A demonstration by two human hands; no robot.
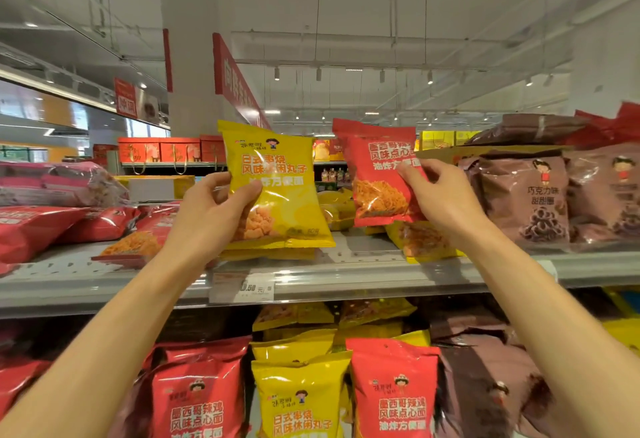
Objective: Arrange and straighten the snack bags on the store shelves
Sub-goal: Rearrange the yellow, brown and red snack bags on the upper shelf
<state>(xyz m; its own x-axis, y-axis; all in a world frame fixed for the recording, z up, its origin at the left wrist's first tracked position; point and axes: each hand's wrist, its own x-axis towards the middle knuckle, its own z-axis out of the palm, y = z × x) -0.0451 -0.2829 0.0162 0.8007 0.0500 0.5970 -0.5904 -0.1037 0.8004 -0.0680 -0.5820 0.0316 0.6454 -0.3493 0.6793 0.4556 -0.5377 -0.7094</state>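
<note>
My left hand [211, 215] grips a yellow snack bag [277, 181] by its left edge and holds it upright above the top shelf [346, 278]. My right hand [440, 195] pinches a red snack bag [377, 174] by its right side, also upright over the shelf. Under the two held bags, more yellow bags [422, 240] lie flat on the shelf. Red bags [52, 226] lie tumbled at the left, and brown bags [530, 198] stand at the right.
A price tag [242, 287] sits on the shelf's front rail. On the lower shelf stand red bags [197, 399], yellow bags [298, 399], another red bag [394, 392] and brown bags [491, 385]. Pink bags [59, 181] are piled at the far left.
</note>
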